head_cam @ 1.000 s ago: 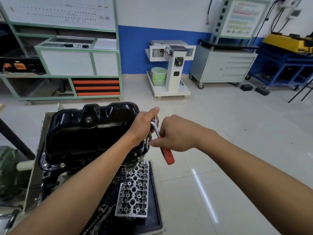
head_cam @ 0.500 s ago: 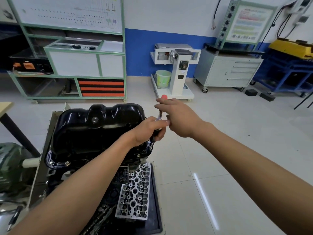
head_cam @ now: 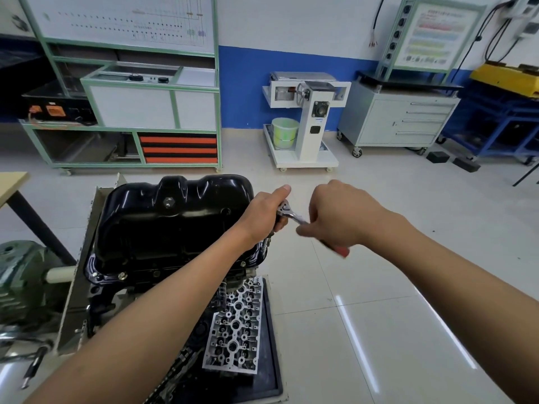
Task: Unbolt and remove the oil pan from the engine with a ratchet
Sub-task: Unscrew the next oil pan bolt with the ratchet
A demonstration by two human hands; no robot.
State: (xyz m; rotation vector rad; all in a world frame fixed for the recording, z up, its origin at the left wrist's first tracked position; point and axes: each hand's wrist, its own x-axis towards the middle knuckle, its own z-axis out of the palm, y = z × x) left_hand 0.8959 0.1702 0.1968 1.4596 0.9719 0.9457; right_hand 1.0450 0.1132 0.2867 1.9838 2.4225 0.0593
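Oil pan [head_cam: 163, 225]: bolted on engine [head_cam: 137, 282], 9 o'clock of hands | left hand [head_cam: 262, 217]: fingers curled round ratchet [head_cam: 291, 212] head, steadying socket on 3 o'clock flange bolt | right hand [head_cam: 341, 217]: clamped on red handle, for leverage

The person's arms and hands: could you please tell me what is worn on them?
Nothing is worn. The left forearm and right forearm are bare, with no sleeves in view. The left hand and right hand have no gloves, and no watch, ring or band shows.
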